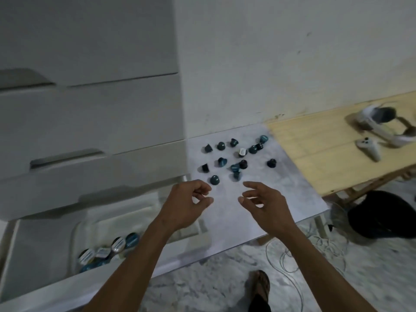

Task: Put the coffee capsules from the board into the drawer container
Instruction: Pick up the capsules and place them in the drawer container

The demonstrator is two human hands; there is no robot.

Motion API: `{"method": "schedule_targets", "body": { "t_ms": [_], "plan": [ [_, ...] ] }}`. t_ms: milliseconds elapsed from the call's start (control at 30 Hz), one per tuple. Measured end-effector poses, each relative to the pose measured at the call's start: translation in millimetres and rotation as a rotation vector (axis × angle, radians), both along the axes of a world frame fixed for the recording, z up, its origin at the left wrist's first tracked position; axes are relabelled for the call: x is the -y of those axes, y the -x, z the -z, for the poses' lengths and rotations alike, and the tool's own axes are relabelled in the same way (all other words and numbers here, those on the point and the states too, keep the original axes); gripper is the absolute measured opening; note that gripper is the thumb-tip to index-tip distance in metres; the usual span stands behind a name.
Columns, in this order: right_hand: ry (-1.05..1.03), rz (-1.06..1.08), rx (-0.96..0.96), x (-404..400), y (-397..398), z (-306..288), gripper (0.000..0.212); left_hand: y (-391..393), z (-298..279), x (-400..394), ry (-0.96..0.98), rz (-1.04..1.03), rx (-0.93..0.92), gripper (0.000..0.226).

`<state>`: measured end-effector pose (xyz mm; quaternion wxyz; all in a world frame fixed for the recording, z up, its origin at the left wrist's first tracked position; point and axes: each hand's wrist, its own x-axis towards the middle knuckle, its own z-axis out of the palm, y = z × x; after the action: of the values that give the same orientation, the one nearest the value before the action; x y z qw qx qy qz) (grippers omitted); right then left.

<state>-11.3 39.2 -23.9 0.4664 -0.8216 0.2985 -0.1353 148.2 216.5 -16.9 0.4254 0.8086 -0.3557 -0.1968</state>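
— Where the white chest (pixel 90 113) ends, what is seen?

— One pale board (pixel 292 194) is laid beside it, its near edge overhanging the floor. One open drawer (pixel 40 239) is seen at lower left, with one container (pixel 144 210) in it holding about five capsules (pixel 118 244).

— And on the board?

— About sixteen capsules (pixel 238 157) are scattered there, mostly upright, a few tipped. Bare board is left near the front edge.

— The hands?

— Nothing is held: the left hand (pixel 186 203) is loosely curled, the right hand (pixel 267 203) spread, both above the board.

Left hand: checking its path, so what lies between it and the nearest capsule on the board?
Nothing: in the head view only bare board separates the left hand from the nearest capsule.
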Motion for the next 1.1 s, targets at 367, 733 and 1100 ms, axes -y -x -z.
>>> {"method": "schedule_targets", "body": {
  "t_ms": [367, 733, 1100],
  "plan": [
    [-0.055, -0.028, -0.185, 179, 2, 65, 0.03, 33, 87, 150, -0.235, -0.322, -0.036, 0.031],
    [-0.051, -0.202, -0.342, 158, -102, 144, 0.061, -15, 156, 177, -0.453, -0.602, 0.025, 0.063],
    [0.034, -0.095, -0.342, 139, -128, 174, 0.031, -34, 189, 181, -0.467, -0.548, 0.064, 0.012]
  ]
}}
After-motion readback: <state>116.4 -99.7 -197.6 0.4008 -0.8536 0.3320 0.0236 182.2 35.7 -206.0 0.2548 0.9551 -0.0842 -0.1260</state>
